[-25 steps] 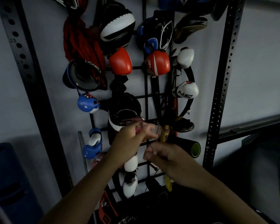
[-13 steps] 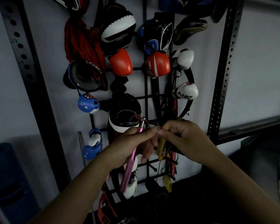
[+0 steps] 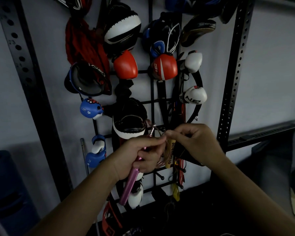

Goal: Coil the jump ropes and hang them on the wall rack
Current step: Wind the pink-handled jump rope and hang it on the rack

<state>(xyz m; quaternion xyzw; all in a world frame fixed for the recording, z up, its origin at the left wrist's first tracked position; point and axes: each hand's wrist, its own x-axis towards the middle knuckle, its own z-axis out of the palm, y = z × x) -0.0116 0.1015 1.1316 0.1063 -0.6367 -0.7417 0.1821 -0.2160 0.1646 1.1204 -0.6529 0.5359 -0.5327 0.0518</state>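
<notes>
My left hand [image 3: 140, 155] grips a pink jump rope handle [image 3: 129, 186], which points down and left below the fist, its metal tip [image 3: 152, 129] showing above my fingers. My right hand [image 3: 196, 142] pinches the thin rope [image 3: 161, 133] right beside the left fingertips, in front of the black wire wall rack [image 3: 153, 103]. A few loops of the cord [image 3: 162, 160] hang below my left hand. Other ropes with yellow [image 3: 170, 154] and red [image 3: 183, 110] handles hang on the rack behind my hands.
The rack is crowded with red boxing gloves [image 3: 126, 65], white gloves [image 3: 193, 97], blue gloves [image 3: 90, 109], pads and headgear [image 3: 87, 80]. Black perforated steel uprights [image 3: 232, 79] flank it. A blue container [image 3: 7, 188] stands at lower left. Empty pegs [image 3: 160, 176] stick out low on the rack.
My right hand rose from lower middle up to meet the left fingertips at the rope. The pink handle came into view hanging below my left fist. The last half second shows little movement.
</notes>
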